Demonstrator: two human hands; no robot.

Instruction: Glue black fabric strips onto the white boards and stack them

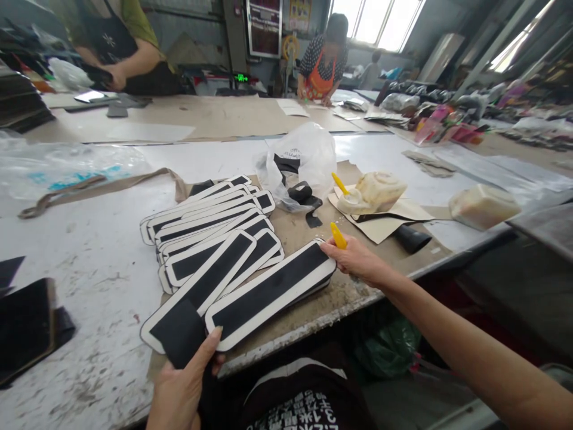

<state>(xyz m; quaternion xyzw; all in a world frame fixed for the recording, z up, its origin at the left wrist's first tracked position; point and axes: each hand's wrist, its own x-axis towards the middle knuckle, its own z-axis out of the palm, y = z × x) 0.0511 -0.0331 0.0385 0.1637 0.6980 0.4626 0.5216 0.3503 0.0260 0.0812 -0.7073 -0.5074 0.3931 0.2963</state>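
Note:
A long black panel with a cream border [271, 289] and rounded corners lies at the table's front edge, on top of at least one similar piece. My left hand [183, 382] pinches its near left corner, thumb on top. Touching that hand is a dark flat piece [181, 334], which overlaps a neighbouring panel [203, 286]. At the far right end, my right hand [356, 260] is closed on the same panel. A yellow handle [338, 236] sticks up from this hand's fingers; its working end is hidden. Several more bordered panels [215, 224] lie fanned out behind.
Behind the panels stands a clear plastic bag [313, 155] with black strips. A whitish crusted container [380, 191] holds another yellow-handled tool [340, 183]. A black cup-like piece [412, 239] and a second pale block-like container [483, 206] sit to the right. Other people work across the table.

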